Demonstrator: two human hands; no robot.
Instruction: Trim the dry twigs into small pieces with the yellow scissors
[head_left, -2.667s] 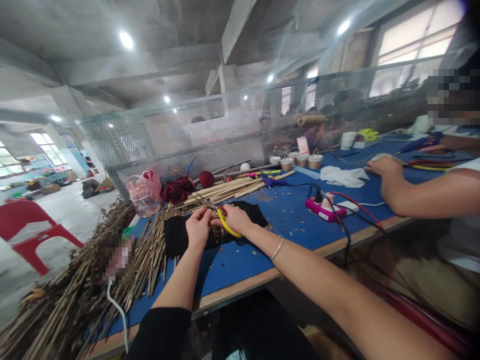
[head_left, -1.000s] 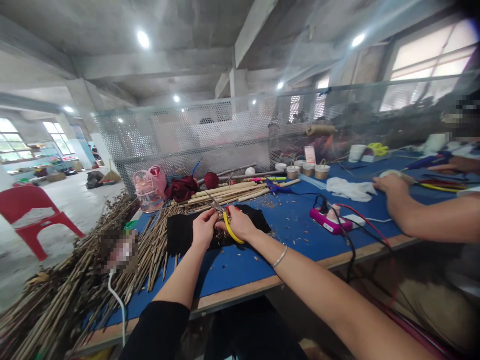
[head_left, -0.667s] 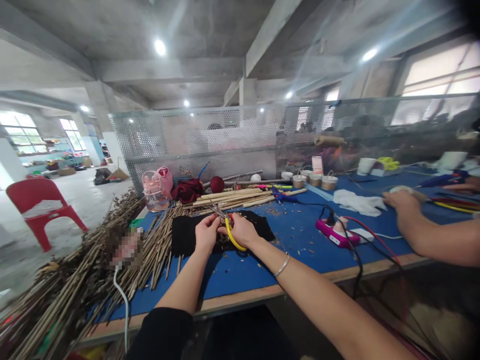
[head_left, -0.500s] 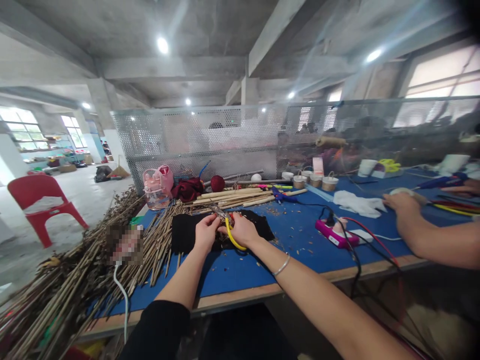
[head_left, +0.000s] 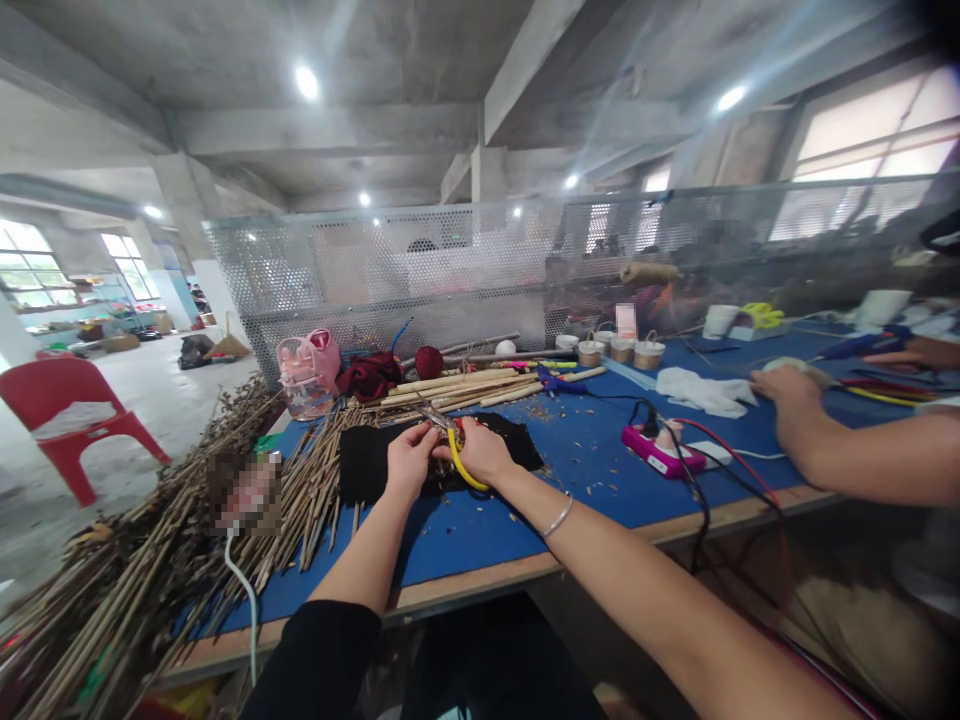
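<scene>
My right hand (head_left: pixel 481 452) is wrapped round yellow-handled scissors (head_left: pixel 466 468) over a black cloth (head_left: pixel 363 462) on the blue table. The blades point up and to the left. Close beside them, my left hand (head_left: pixel 409 458) has its fingers pinched together near the blades; what they hold is too small to make out. Small brown scraps lie on the cloth and around it. Thin dry stalks (head_left: pixel 319 495) are spread to the left, and thicker pale sticks (head_left: pixel 450 390) lie behind the cloth.
A blue glue gun (head_left: pixel 562 384), a magenta power strip (head_left: pixel 660 455) with cables and a white glove (head_left: pixel 705 390) lie to the right. Another person's hand (head_left: pixel 784 390) rests farther right. Pink containers (head_left: pixel 307 370) stand at the back left, before a perforated metal screen (head_left: pixel 390 270).
The view has shifted slightly, so the table's objects sit a little farther left. Both of my hands keep nearly the same pose around the scissors.
</scene>
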